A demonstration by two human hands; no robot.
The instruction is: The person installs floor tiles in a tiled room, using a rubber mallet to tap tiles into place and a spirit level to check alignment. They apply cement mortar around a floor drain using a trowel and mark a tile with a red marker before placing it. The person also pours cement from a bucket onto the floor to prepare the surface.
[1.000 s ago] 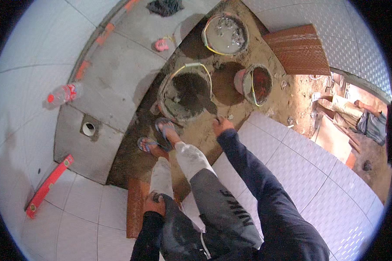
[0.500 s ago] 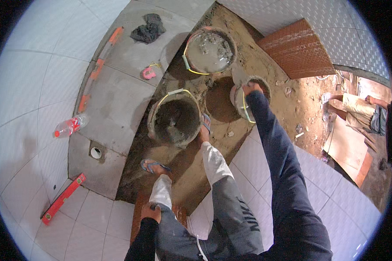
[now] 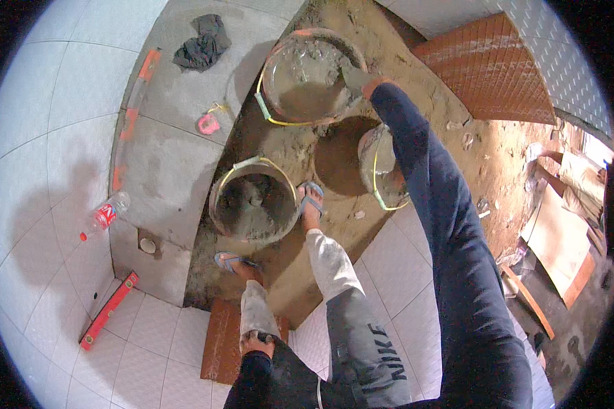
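Note:
My right hand (image 3: pixel 372 87) is closed on a trowel (image 3: pixel 352 75), its grey blade at the right rim of the far bucket (image 3: pixel 271 102), which holds grey, watery cement. Closer to me, a second bucket (image 3: pixel 220 217) with a yellow wire handle contains darker mortar. A third, smaller bucket (image 3: pixel 370 153) stands on the right, partly hidden under my right sleeve. My left hand (image 3: pixel 258 343) rests on my left knee with its fingers curled, and a small dark thing shows at them that I cannot make out.
A pink tape measure (image 3: pixel 209 123), a black cloth (image 3: pixel 202 43) and a long orange-and-grey level (image 3: pixel 134 112) lie on the grey slab. A plastic bottle (image 3: pixel 106 215) and a red level (image 3: pixel 109 310) lie left. Brown tiles (image 3: pixel 488 68) lean at the far right; cardboard (image 3: pixel 558 232) lies beyond.
My right hand has moved with the trowel from the small right bucket up and left to the far bucket's rim. The left hand stays at my knee. The view has shifted slightly.

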